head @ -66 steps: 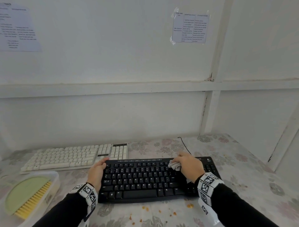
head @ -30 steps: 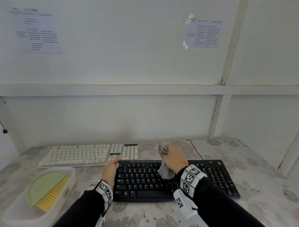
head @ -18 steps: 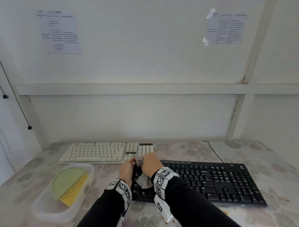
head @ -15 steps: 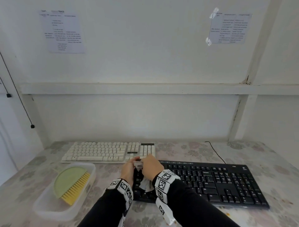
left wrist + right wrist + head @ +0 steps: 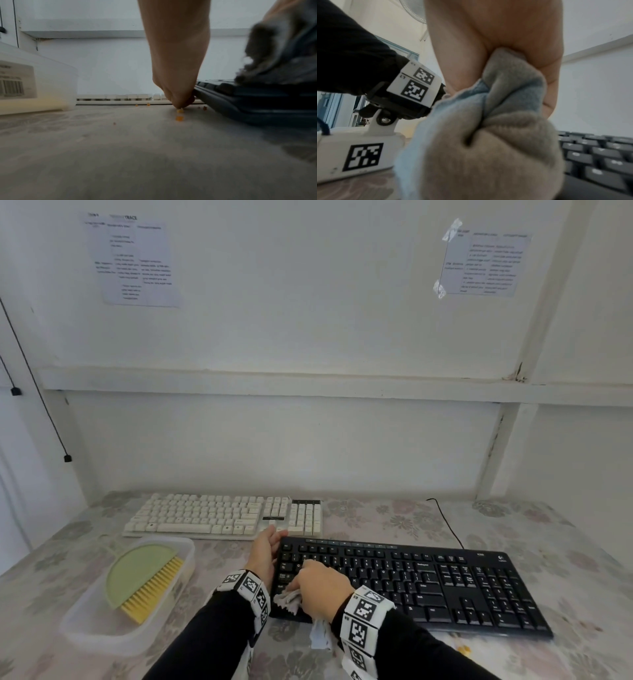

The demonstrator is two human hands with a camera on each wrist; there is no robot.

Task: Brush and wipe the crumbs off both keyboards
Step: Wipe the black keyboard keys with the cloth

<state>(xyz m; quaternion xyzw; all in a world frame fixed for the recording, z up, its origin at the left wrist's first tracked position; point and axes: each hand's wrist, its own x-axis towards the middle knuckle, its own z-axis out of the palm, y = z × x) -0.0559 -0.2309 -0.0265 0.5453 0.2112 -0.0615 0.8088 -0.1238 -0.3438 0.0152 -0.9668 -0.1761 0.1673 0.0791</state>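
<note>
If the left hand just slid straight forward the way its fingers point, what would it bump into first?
Most likely the white keyboard. The left hand rests against the black keyboard's left end, fingers pointing away from the person, and the white one's near edge lies just beyond the fingertips; the gap between them is hard to judge.

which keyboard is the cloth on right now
The black keyboard, the nearer one. The right hand holds the cloth on its left end, and the left hand steadies that edge. The white keyboard behind lies untouched.

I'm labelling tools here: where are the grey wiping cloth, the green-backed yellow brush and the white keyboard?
grey wiping cloth (image 5: 496, 155), right wrist view, bunched front fold.
green-backed yellow brush (image 5: 137, 571), head view, green back.
white keyboard (image 5: 205, 513), head view, middle keys.
</note>
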